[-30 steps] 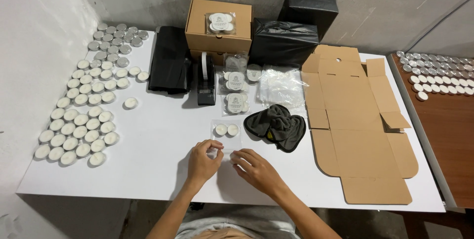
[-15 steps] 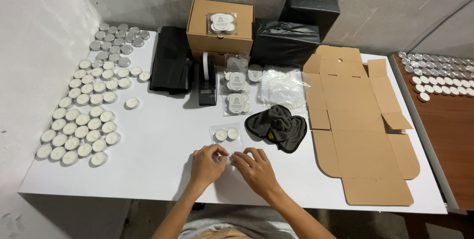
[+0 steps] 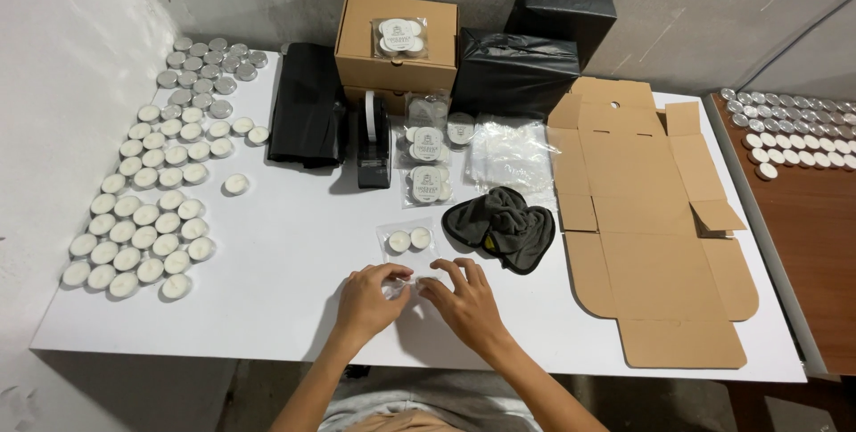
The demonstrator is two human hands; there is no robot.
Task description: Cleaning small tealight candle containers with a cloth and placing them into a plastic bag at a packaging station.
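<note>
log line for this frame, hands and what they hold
left hand + right hand: pinching clear bag | tealights bagged beyond | table

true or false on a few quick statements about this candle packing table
1. Both hands, left hand and right hand, meet on a small clear packet. True.
2. The flat cardboard box lies left of the hands. False: it lies to their right.
3. Loose tealights sit in rows at the table's left side. True.
4. The dark cloth covers the tape dispenser. False: they lie apart.
</note>
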